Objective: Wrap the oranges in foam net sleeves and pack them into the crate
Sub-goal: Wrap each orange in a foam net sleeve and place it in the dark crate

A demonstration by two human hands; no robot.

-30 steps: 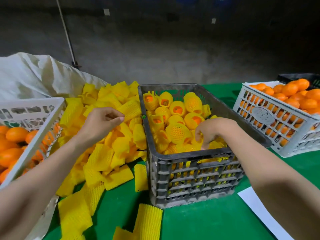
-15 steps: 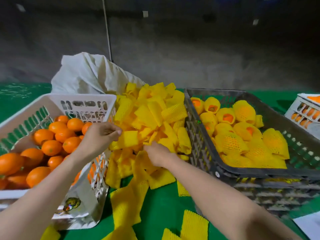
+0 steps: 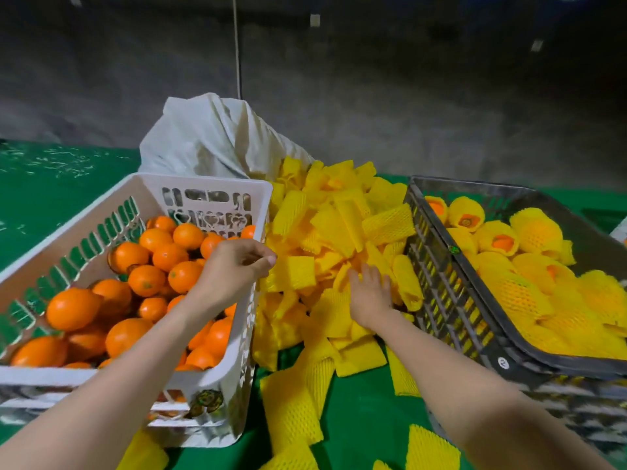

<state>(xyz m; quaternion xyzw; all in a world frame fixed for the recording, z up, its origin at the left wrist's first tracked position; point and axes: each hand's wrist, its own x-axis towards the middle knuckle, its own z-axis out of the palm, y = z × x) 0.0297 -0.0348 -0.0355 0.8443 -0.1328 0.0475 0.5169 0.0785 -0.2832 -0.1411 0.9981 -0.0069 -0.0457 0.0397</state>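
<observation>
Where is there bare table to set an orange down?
Bare table lies left of and behind the white crate. A smaller patch shows in front, among loose sleeves. Between it and the grey crate, the sleeve pile crowds everything.

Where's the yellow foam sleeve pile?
Head view, centre: yellow foam sleeve pile lies on green table between white plastic orange crate and dark grey plastic crate.

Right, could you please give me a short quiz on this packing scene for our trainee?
1. True or false: the bare oranges lie in the white crate.
2. What does the left hand pinch? A an orange; B a foam sleeve; C a crate rim.
3. Fill in: the wrapped oranges sit in the ____ crate.
Key: 1 true; 2 B; 3 dark crate.
</observation>
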